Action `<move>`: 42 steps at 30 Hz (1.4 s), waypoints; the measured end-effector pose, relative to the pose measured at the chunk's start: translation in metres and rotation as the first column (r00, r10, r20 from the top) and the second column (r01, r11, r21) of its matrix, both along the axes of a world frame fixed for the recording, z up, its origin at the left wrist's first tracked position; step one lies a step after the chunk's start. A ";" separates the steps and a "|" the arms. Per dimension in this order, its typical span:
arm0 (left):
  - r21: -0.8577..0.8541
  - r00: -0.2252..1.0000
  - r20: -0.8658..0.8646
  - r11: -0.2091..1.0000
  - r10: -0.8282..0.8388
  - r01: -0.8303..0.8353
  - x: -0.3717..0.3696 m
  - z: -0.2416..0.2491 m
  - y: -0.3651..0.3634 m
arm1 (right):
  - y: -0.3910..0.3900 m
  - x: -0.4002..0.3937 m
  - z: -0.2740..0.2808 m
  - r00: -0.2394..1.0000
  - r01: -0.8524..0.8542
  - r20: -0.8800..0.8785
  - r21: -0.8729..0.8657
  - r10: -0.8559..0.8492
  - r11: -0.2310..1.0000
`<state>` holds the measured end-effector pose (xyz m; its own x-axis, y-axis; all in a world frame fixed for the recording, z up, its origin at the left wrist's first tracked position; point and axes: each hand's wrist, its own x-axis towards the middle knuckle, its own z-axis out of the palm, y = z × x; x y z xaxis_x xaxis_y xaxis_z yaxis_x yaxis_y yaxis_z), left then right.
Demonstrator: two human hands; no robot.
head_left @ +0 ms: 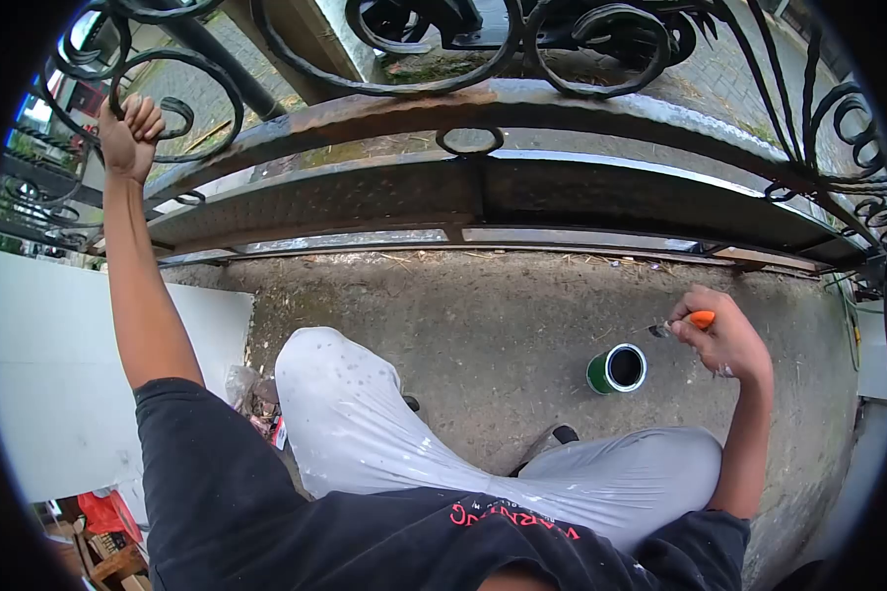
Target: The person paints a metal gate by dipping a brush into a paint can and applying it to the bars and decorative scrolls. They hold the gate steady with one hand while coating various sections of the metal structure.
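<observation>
My left hand (131, 136) is closed around a dark scrolled bar of the iron gate (335, 123) at the upper left. On the right, my right hand (717, 335) grips a paintbrush (701, 319) with an orange handle; its small dark bristle end points left. Just below and left of the brush, a green can (601, 374) stands upright on the concrete, with dark paint inside. The brush tip is outside the can, apart from its rim. Light marks show on my right wrist.
The gate's lower rail and dark panels cross in front of my knees. Beyond it a motorcycle (473, 25) stands on paving. A white panel (59, 364) is at the left, with litter (258, 399) beside my knee and a box of scraps (103, 552) below.
</observation>
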<state>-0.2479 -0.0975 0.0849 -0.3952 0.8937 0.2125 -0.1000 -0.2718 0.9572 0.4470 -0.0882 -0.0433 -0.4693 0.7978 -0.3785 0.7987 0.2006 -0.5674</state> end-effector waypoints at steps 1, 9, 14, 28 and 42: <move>-0.010 0.998 -0.003 0.998 0.069 -0.069 0.007 0.001 0.000 | -0.002 0.001 0.001 1.000 -0.009 0.005 0.016 0.009 1.000; 0.007 0.959 -0.081 0.962 0.273 -0.273 0.016 -0.001 0.010 | 0.002 0.002 -0.004 0.999 -0.040 -0.011 0.090 0.041 0.995; 0.095 0.967 -0.087 0.968 0.240 -0.232 -0.010 -0.014 0.015 | 0.024 -0.006 -0.040 0.998 -0.041 0.055 -0.066 0.045 0.997; 0.185 0.850 -0.019 0.837 0.527 -0.515 0.024 -0.016 0.020 | -0.039 -0.069 0.054 0.996 -0.075 -0.030 0.310 0.088 0.948; 0.372 0.944 0.080 0.869 0.320 -0.327 0.016 -0.038 0.022 | -0.162 0.015 0.038 0.862 0.495 -0.114 0.391 -0.493 0.776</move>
